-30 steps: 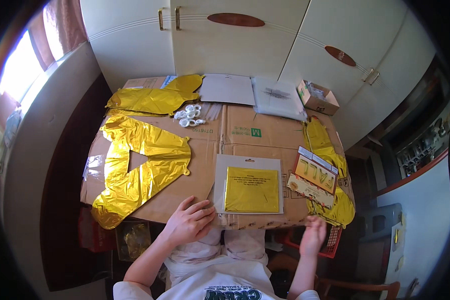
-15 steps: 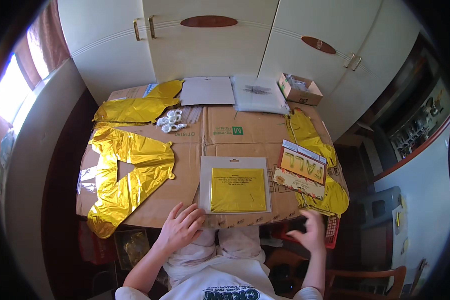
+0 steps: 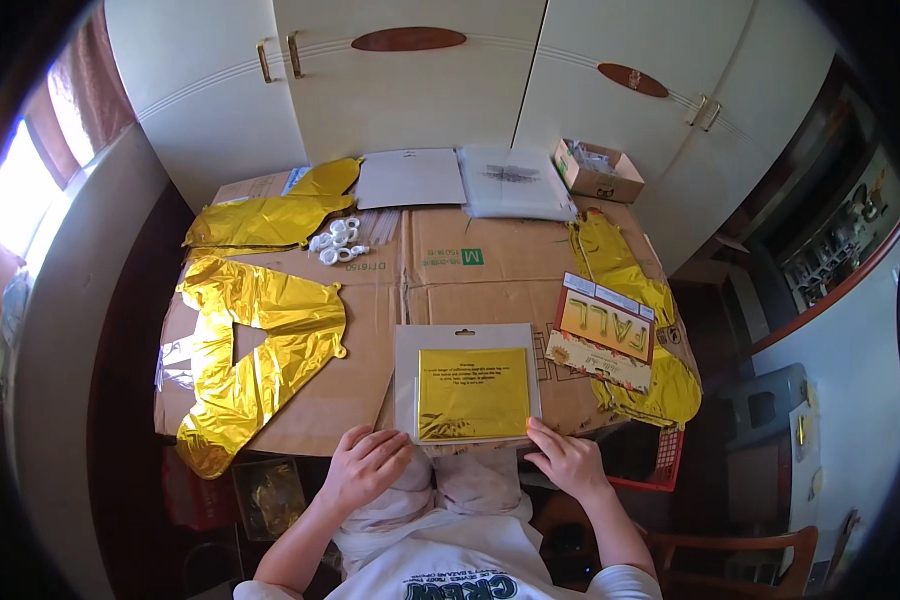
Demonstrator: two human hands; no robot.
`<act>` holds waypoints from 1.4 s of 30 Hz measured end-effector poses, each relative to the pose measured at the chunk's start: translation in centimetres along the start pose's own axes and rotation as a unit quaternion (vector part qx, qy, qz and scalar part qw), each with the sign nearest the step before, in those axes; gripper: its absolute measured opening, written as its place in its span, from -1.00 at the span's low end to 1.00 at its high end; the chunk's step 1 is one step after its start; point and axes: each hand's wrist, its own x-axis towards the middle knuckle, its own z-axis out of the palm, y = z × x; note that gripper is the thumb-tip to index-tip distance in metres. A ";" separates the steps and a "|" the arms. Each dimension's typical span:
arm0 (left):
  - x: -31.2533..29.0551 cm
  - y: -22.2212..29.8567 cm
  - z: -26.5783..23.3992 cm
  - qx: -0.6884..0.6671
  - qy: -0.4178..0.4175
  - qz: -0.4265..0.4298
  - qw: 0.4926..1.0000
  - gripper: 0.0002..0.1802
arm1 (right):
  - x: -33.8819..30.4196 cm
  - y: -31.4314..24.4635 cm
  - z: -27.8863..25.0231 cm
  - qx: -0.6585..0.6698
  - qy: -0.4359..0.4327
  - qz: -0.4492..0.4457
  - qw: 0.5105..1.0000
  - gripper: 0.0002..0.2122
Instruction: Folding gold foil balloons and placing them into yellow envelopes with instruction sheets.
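Observation:
A flat clear packet point(image 3: 407, 365) with a folded gold foil balloon point(image 3: 473, 400) and a pale backing card lies at the table's near edge, its hang hole at the far side. My left hand point(image 3: 368, 466) is at its lower left corner, fingers curled together and the thumb hidden. At the lower right corner, my right hand point(image 3: 570, 460) pinches the packet between thumb and fingers. To the right rests a printed header card point(image 3: 602, 332) with a picture of gold letters. A flat gold A-shaped foil balloon point(image 3: 270, 350) is spread out on the left.
More gold balloons lie far left point(image 3: 255, 220) and along the right edge point(image 3: 620, 265). White ribbon rolls point(image 3: 338, 243), a pale card stack point(image 3: 411, 180), clear bags point(image 3: 517, 185) and a small box point(image 3: 602, 172) stand at the back. A red basket point(image 3: 660, 462) sits below the right edge.
My right hand has come in from the right and closed on the packet's lower right corner. The packet has slid slightly toward me. My left hand has moved slightly toward its corner.

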 end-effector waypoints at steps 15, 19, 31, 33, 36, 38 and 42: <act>0.8 1.2 1.1 -0.056 0.078 -0.113 0.989 -0.84 | -0.1 -0.9 2.8 0.157 0.166 0.093 0.969 -0.83; 1.0 1.4 1.2 -0.055 0.087 -0.132 0.986 -0.87 | -0.1 -1.5 3.0 0.197 0.170 0.146 0.954 -0.85; 1.2 1.4 2.1 -0.065 0.094 -0.177 0.978 -0.84 | 0.7 -2.6 2.6 0.173 0.197 0.180 0.948 -0.89; 1.2 1.4 2.1 -0.063 0.092 -0.184 0.977 -0.84 | 0.9 -2.6 2.6 0.164 0.199 0.180 0.949 -0.89; 1.1 1.5 2.4 -0.056 0.088 -0.194 0.975 -0.84 | 1.1 -2.8 2.4 0.132 0.197 0.177 0.955 -0.89; 1.2 1.5 2.6 -0.050 0.085 -0.197 0.975 -0.84 | 1.1 -3.0 2.4 0.106 0.198 0.175 0.959 -0.88; 1.3 1.7 2.7 -0.039 0.082 -0.196 0.976 -0.83 | 1.1 -3.3 2.8 0.073 0.206 0.174 0.960 -0.86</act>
